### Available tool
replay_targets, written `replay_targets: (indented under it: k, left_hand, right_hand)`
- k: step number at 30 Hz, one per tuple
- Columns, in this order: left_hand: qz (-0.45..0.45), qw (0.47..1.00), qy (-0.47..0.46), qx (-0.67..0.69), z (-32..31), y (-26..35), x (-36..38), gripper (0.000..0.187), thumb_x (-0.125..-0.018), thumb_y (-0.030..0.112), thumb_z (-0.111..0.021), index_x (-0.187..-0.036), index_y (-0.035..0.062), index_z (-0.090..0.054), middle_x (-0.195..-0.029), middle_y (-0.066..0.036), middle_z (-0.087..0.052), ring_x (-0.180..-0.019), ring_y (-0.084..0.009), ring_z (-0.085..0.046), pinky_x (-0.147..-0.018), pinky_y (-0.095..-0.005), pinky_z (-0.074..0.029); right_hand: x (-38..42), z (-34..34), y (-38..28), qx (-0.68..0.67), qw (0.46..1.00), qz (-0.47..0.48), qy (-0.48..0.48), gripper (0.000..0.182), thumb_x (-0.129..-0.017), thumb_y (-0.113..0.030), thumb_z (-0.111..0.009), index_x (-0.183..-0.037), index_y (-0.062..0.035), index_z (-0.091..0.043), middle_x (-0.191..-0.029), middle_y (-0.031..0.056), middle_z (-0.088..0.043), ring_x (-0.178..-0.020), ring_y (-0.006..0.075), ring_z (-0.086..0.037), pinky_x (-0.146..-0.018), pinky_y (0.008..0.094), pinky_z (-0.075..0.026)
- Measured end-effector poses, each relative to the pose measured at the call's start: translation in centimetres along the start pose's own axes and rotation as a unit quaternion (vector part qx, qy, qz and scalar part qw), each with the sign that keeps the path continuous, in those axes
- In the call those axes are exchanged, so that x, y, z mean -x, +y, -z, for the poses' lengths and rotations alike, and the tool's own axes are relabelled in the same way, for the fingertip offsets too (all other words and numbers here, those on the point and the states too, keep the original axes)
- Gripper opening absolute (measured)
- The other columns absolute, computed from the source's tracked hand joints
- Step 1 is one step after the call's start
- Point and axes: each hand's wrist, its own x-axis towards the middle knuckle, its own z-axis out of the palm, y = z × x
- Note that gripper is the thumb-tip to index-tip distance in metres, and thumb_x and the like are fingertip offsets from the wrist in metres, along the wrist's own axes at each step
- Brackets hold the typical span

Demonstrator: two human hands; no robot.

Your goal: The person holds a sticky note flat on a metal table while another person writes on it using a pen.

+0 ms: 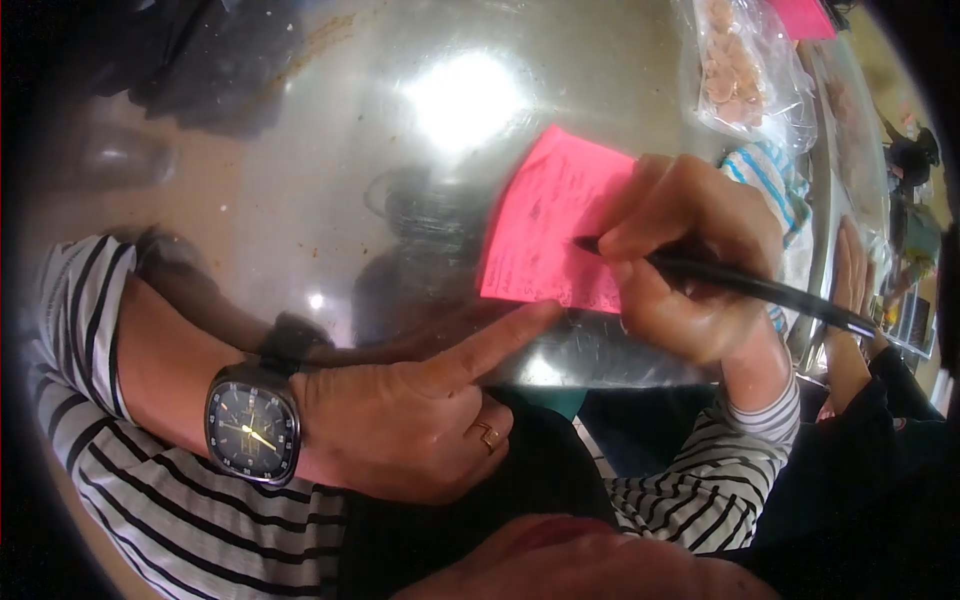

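Note:
A pink paper note (545, 220) with handwritten lines lies on the shiny metal table (330, 200). My right hand (690, 250) is closed around a black pen (765, 290), its dark tip over the middle of the note; that hand covers the note's right side. From the lower left comes my left hand (410, 430), its index finger stretched out to the note's lower edge and its other fingers curled, holding nothing. It has a ring, and a watch (252, 424) is on that wrist.
At the upper right is a clear plastic bag (735, 75) with pinkish round pieces. Below it lies a blue-and-white cloth (770, 190). Another person's hand (852, 270) rests at the far right. A dark item (205, 60) is at the upper left.

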Motion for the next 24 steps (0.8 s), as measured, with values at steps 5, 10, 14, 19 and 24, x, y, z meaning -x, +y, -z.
replay_targets:
  k: [5,10,14,19,24]
  left_hand:
    - [0.028,0.998,-0.044,-0.026,-0.1,-0.1,0.2,0.018,-0.07,0.015,-0.052,-0.055,0.0102,-0.044,-0.058,0.0,-0.028,-0.048,-0.0112,-0.034,-0.099,-0.0668,-0.031]
    - [0.041,0.996,-0.082,0.008,0.3,0.4,-0.2,0.018,-0.069,0.015,-0.051,-0.053,0.01,-0.044,-0.057,0.0,-0.025,-0.047,-0.0112,-0.033,-0.1,-0.068,-0.029]
    - [0.05,0.997,-0.056,-0.019,-0.3,1.0,-0.1,0.018,-0.068,0.015,-0.051,-0.053,0.0094,-0.043,-0.056,-0.001,-0.024,-0.046,-0.0112,-0.034,-0.1,-0.0682,-0.029]
    - [0.022,0.992,-0.093,-0.085,0.0,1.1,-0.2,0.015,-0.065,0.016,-0.05,-0.054,0.007,-0.046,-0.055,-0.001,-0.028,-0.049,-0.0149,-0.04,-0.099,-0.0678,-0.031]
    - [0.0,0.987,-0.086,-0.137,-0.6,1.0,0.2,0.014,-0.066,0.016,-0.049,-0.058,0.0046,-0.051,-0.056,-0.004,-0.038,-0.054,-0.0181,-0.049,-0.1,-0.0667,-0.03]
  right_hand:
    - [0.2,-0.1,0.5,0.004,1.0,0.028,-0.012,0.015,-0.067,0.002,-0.059,-0.081,-0.0004,-0.056,-0.067,0.0108,-0.057,-0.056,0.016,-0.053,-0.049,0.024,-0.041]
    - [1.1,-1.0,0.7,-0.13,0.979,-0.008,0.155,0.017,-0.078,-0.008,-0.063,-0.088,-0.0048,-0.05,-0.076,0.0092,-0.056,-0.056,0.01,-0.05,-0.048,0.0194,-0.042]
    - [1.2,-0.8,0.1,-0.091,0.99,0.022,0.101,0.014,-0.076,-0.004,-0.064,-0.083,-0.0037,-0.052,-0.072,0.0091,-0.055,-0.053,0.0091,-0.049,-0.047,0.0208,-0.043]
    - [1.0,-0.1,-0.6,-0.037,0.999,-0.014,-0.03,0.011,-0.071,0.002,-0.063,-0.076,0.0002,-0.054,-0.068,0.0122,-0.058,-0.056,0.0124,-0.054,-0.048,0.0227,-0.041]
    - [0.9,-0.8,-0.5,-0.04,0.999,-0.016,-0.024,0.01,-0.071,0.002,-0.062,-0.073,-0.001,-0.053,-0.069,0.0127,-0.06,-0.056,0.0134,-0.056,-0.048,0.023,-0.041]
